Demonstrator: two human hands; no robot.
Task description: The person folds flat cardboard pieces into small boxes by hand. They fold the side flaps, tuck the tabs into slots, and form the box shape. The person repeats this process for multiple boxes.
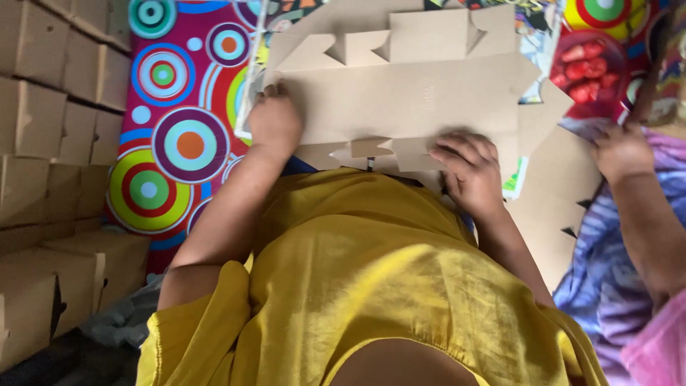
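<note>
A flat, unfolded brown cardboard box blank with notched flaps lies on a pile of similar blanks in front of me. My left hand grips its left edge, fingers curled over the board. My right hand rests on the near flap at the lower right, fingers spread and pressing down on the cardboard. My yellow shirt fills the lower middle of the view and hides what lies under it.
Folded cardboard boxes are stacked along the left. A bright mat with coloured circles covers the floor. At the right another person in purple and pink has a hand near a red bowl of red pieces.
</note>
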